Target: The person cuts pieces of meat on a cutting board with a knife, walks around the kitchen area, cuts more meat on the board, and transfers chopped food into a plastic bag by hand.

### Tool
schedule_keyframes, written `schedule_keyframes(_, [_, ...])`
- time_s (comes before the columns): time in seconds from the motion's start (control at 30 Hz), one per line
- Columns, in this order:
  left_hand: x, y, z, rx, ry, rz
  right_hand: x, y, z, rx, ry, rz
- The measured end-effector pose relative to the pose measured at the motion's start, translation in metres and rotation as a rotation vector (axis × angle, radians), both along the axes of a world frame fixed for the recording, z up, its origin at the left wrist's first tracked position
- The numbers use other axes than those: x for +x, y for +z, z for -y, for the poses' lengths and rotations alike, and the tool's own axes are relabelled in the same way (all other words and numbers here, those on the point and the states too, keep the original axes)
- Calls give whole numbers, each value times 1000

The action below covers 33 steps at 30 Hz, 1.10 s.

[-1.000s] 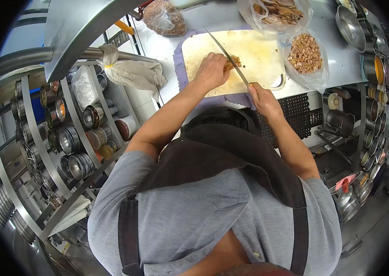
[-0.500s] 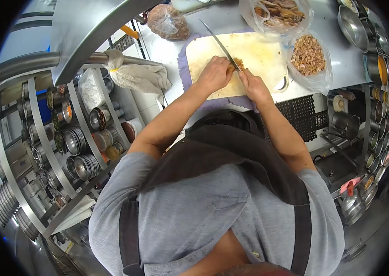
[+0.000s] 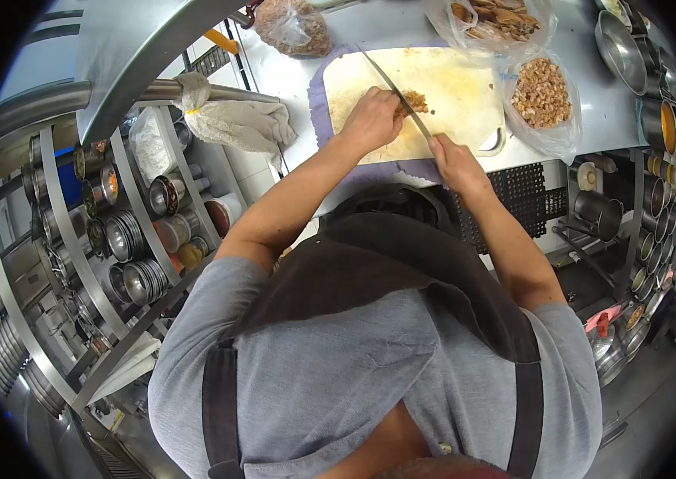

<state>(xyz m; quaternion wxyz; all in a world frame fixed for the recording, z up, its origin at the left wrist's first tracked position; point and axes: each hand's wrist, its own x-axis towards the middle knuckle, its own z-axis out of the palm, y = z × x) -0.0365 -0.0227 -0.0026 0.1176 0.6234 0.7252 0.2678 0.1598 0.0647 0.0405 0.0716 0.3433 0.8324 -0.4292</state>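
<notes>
My right hand [image 3: 459, 166] is closed around the handle of a long knife [image 3: 394, 86], near the front edge of the white cutting board [image 3: 465, 84]. The blade slants across the board toward its far left. Just left of the blade, my left hand [image 3: 372, 120] has its fingers curled down on a brown piece of food, mostly hidden by the fingers. Small chopped brown bits [image 3: 417, 101] lie right of the blade, by its middle. Beneath the board is a purple cloth [image 3: 319, 120].
Right of the board sits a bag of diced pieces [image 3: 542, 94]; behind it lies a bag of brown slices [image 3: 501, 22]. A tied bag of brown food [image 3: 294, 30] stands at back left. A towel [image 3: 234, 120] hangs on a rail. Metal bowls [image 3: 621, 52] line the right.
My right hand has moved right and slightly toward me with the knife, away from my left hand. More chopped bits show beside the blade. My left hand stays nearly in place.
</notes>
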Motion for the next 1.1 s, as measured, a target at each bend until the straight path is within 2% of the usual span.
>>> schedule_keyframes(0.13, [-3, 1, -3, -20, 8, -40, -44, -29, -6, 51, -55, -50])
schedule_keyframes(0.33, [0, 8, 5, -1, 28, -27, -31, -30, -5, 35, -96, -185])
schedule_keyframes(0.53, [-7, 6, 5, -9, 132, 44, 5, 7, 3, 21, -35, -81])
schedule_keyframes(0.63, [-11, 2, 0, -17, 37, 12, 11, 11, 5, 17, -16, -3])
schedule_keyframes(0.87, [-11, -8, -7, 21, 30, -20, -12, -19, 1, -21, 0, -44])
schedule_keyframes(0.93, [-12, -10, -7, 20, 63, -28, -42, -28, 3, 68, -37, -56])
schedule_keyframes(1.1, [-12, -7, -6, 31, 42, -22, -42, -33, -1, 60, -55, -102])
